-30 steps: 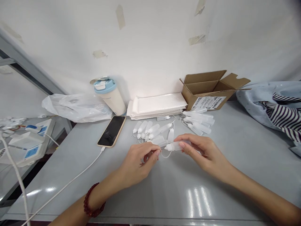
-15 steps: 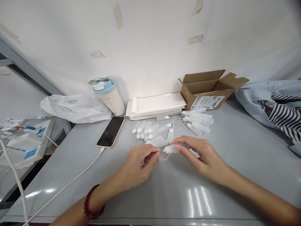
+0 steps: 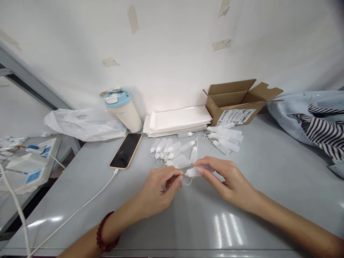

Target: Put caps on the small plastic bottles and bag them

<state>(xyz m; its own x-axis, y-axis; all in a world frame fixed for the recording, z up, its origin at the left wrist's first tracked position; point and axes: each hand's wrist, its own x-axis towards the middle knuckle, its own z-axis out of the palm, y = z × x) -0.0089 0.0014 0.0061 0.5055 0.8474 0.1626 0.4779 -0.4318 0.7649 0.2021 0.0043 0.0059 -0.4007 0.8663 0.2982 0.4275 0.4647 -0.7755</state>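
As right hand (image 3: pixel 227 180) holds one bottle (image 3: pixel 192 172), left hand (image 3: pixel 159 189) pinches.

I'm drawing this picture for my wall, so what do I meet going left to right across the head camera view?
White plastic bag → cup with a blue lid → left hand → small whitish bottle → right hand → striped cloth.

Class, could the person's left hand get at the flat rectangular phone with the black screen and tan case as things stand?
Probably yes: only smooth grey tabletop shows between the left hand and the phone, though that hand is busy at the tip of a small translucent plastic bottle.
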